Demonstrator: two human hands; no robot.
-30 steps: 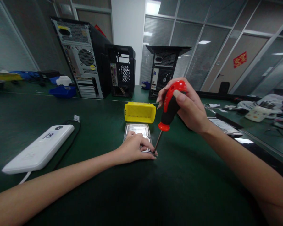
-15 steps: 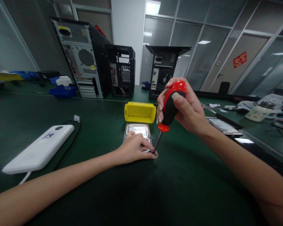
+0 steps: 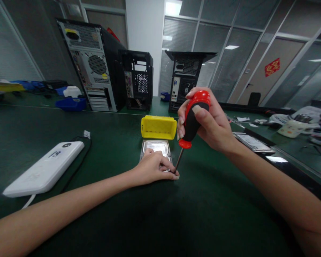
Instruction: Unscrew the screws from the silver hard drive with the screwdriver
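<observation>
A silver hard drive [image 3: 158, 145] lies flat on the table, its near part hidden under my left hand [image 3: 153, 167]. The fingers of that hand are bent and closed over the drive's near right corner, thumb and fingertips around a screwdriver tip. My right hand [image 3: 210, 123] is wrapped round the red and black handle of the screwdriver [image 3: 194, 119]. The shaft slants down to the left, and its tip ends between my left fingertips; whether a screw sits there is hidden. Just behind the drive stands a yellow plastic bin [image 3: 158, 127].
A white power bank [image 3: 44, 169] with cables lies at left. Several computer cases, one a large tower [image 3: 96, 67], stand at the back, with a blue bin [image 3: 71, 103] beside them. On the right are another drive [image 3: 253, 142] and a cream cup [image 3: 293, 127].
The screwdriver handle and my right hand have shifted very slightly to the left and up. My left hand stays on the hard drive.
</observation>
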